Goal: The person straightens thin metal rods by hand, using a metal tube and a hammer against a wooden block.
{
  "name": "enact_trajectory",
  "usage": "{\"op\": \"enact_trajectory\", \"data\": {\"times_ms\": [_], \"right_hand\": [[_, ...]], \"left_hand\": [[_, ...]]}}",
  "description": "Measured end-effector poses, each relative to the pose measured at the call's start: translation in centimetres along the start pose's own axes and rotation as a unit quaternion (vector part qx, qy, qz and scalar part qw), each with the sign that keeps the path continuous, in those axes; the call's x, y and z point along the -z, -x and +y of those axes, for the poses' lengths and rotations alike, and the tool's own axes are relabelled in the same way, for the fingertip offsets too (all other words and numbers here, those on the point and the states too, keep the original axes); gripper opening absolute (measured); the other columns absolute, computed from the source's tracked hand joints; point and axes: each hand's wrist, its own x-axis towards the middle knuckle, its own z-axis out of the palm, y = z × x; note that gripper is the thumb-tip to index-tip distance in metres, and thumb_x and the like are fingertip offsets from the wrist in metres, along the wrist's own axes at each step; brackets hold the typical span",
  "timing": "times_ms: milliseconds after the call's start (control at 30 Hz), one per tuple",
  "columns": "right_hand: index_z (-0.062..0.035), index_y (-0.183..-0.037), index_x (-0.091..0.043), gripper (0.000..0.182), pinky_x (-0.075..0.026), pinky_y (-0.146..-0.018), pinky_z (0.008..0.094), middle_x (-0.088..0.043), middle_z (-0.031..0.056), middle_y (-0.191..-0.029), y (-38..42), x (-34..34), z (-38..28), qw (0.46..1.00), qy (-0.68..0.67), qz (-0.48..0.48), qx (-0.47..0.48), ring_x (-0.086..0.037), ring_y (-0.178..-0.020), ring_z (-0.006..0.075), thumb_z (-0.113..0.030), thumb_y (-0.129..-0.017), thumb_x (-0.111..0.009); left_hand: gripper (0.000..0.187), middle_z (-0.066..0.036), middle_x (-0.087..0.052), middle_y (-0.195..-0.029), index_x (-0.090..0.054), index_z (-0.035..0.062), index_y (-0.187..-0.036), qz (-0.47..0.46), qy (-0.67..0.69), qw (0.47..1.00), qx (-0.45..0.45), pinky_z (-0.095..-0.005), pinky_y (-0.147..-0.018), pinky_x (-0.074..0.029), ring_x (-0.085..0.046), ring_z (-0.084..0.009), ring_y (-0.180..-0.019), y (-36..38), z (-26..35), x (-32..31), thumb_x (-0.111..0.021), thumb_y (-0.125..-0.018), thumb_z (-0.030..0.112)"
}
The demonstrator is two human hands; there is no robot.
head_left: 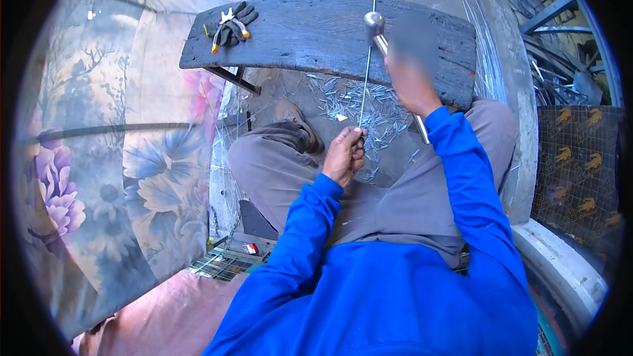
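Observation:
A long thin metal rod (pixel 365 89) runs from my left hand (pixel 345 156) up across the dark wooden bench (pixel 297 29) and past its far edge. The fingers of that hand are pinched around the rod's near end, over my lap. My right hand (pixel 411 86) is closed round the shiny metal handle of a hammer (pixel 374 23). The rounded silver hammer head overlaps the rod near the bench's far side. A blurred patch hides part of the bench just beyond my right hand.
Pliers (pixel 231 28) with orange-tipped handles lie on dark gloves (pixel 245 13) at the bench's left end. Many short cut metal pieces (pixel 389 115) litter the floor under the bench. Long thin rods (pixel 484 53) lie at the right. A patterned cloth (pixel 132 178) hangs at the left.

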Motion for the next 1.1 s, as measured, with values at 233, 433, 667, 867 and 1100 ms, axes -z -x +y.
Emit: {"op": "enact_trajectory", "data": {"times_ms": [233,433,667,867,1100], "right_hand": [[0.0016,-0.09,-0.056,0.063,-0.046,-0.074,0.0511,-0.06,0.0261,-0.077,0.9,0.7,-2.2,0.996,-0.061,0.057,0.043,-0.06,-0.078,0.047,-0.059,-0.098,-0.041],[0.0005,-0.09,-0.057,0.055,-0.05,-0.05,0.039,-0.058,0.0115,-0.068,-1.4,0.9,-1.3,0.978,-0.176,-0.054,-0.098,-0.062,-0.057,0.0218,-0.053,-0.099,-0.044],[-0.003,-0.1,-0.053,0.052,-0.041,-0.041,0.0292,-0.047,-0.0007,-0.066,-0.5,2.4,-1.0,0.952,-0.268,0.037,-0.145,-0.046,-0.048,0.009,-0.054,-0.099,-0.042],[-0.0042,-0.101,-0.053,0.051,-0.041,-0.04,0.0289,-0.045,-0.0012,-0.066,-0.9,1.9,-0.2,0.943,-0.306,0.03,-0.131,-0.046,-0.048,0.0088,-0.054,-0.099,-0.043],[-0.0027,-0.093,-0.053,0.05,-0.041,-0.038,0.0313,-0.048,0.002,-0.063,-2.2,0.4,2.2,0.967,-0.254,0.029,-0.025,-0.049,-0.045,0.0123,-0.052,-0.099,-0.046]], "left_hand": [[0.012,0.005,-0.042,-0.074,-0.056,0.0099,-0.102,-0.009,0.035,0.999,0.005,-0.0179,-0.043,-0.023,-0.033,-0.0032,-0.056,0.0,-0.8,-0.6,-0.053,-0.1,0.021],[0.013,0.003,-0.046,-0.08,-0.055,0.0087,-0.105,-0.046,0.031,0.998,-0.002,-0.0186,-0.046,-0.032,-0.041,-0.0047,-0.061,0.6,-0.3,-0.1,-0.051,-0.101,0.021],[0.019,-0.001,-0.052,-0.091,-0.054,0.0073,-0.109,-0.179,0.106,0.978,-0.009,-0.0223,-0.061,-0.048,-0.054,-0.0101,-0.074,5.8,2.6,-5.3,-0.046,-0.104,0.024],[0.026,-0.004,-0.053,-0.095,-0.052,0.0024,-0.114,-0.282,0.236,0.93,-0.018,-0.023,-0.057,-0.051,-0.055,-0.0116,-0.075,7.6,8.5,-12.4,-0.041,-0.106,0.024],[0.026,-0.004,-0.053,-0.094,-0.051,0.001,-0.112,-0.322,0.248,0.913,-0.017,-0.0225,-0.058,-0.052,-0.055,-0.0124,-0.077,7.9,11.4,-15.2,-0.038,-0.106,0.022]]}}
